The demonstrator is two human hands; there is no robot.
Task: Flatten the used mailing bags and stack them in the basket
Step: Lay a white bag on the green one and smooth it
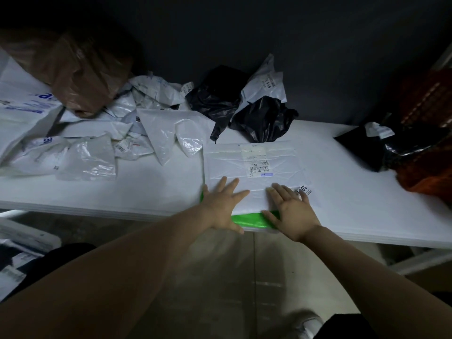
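Observation:
A flat white mailing bag (pixel 254 165) with a barcode label lies on the white table (pixel 354 192) near its front edge. A green bag (pixel 247 220) shows under its near edge. My left hand (pixel 223 206) presses flat on the white bag's near left part, fingers spread. My right hand (pixel 292 210) presses flat on its near right part, fingers straight. An orange basket (pixel 430 143) stands at the table's right end, with black bags (pixel 381 145) lying against it.
Crumpled white bags (pixel 146 123) pile up on the left of the table, with a brown bag (pixel 85 69) behind them. Two crumpled black bags (pixel 264 118) and a white one sit at the back centre. More bags lie on the floor at lower left.

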